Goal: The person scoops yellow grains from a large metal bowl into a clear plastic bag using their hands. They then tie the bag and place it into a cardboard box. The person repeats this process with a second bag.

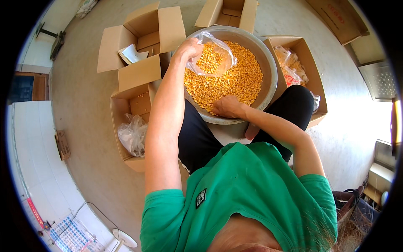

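A wide grey metal basin [272, 80] full of loose yellow corn kernels [247, 69] sits in front of me, between my knees. At its left rim my left hand [192, 49] is closed on the edge of a clear plastic bag [228, 63]. The bag's mouth is spread open over the corn, and kernels show inside or through it. My right hand [228, 106] is down in the corn by the basin's near edge, fingers curled into the kernels. Its fingertips are partly hidden.
Open cardboard boxes ring the basin: one at upper left with white paper [133, 54], another at far top [245, 17]. The left box holds a plastic bag [133, 134]; the right box contains filled plastic bags [290, 67]. A small carton [63, 145] stands by the left wall.
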A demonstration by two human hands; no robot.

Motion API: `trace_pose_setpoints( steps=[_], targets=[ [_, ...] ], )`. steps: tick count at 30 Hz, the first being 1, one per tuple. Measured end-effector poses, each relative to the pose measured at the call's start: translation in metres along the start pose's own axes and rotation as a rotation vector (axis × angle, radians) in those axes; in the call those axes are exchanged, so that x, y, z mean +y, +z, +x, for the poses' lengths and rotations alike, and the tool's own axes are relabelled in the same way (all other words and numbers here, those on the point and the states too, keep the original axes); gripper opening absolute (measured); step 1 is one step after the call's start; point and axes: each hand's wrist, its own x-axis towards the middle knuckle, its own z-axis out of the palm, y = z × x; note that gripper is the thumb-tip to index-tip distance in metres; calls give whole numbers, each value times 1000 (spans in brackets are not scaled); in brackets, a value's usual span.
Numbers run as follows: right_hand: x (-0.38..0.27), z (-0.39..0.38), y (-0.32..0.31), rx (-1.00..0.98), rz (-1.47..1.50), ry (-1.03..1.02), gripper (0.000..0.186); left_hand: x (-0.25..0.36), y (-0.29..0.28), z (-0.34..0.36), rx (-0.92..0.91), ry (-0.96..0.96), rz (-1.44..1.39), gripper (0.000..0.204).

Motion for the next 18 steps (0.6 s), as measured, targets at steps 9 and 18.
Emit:
trace_pose_setpoints(
  steps=[9,18],
  targets=[
    [-2,3,2,-12,73,44,39,3,-2,-4,-6,-13,6,54],
    [5,6,0,6,370,-12,34,2,0,-5,22,-7,-7,54]
  ],
)
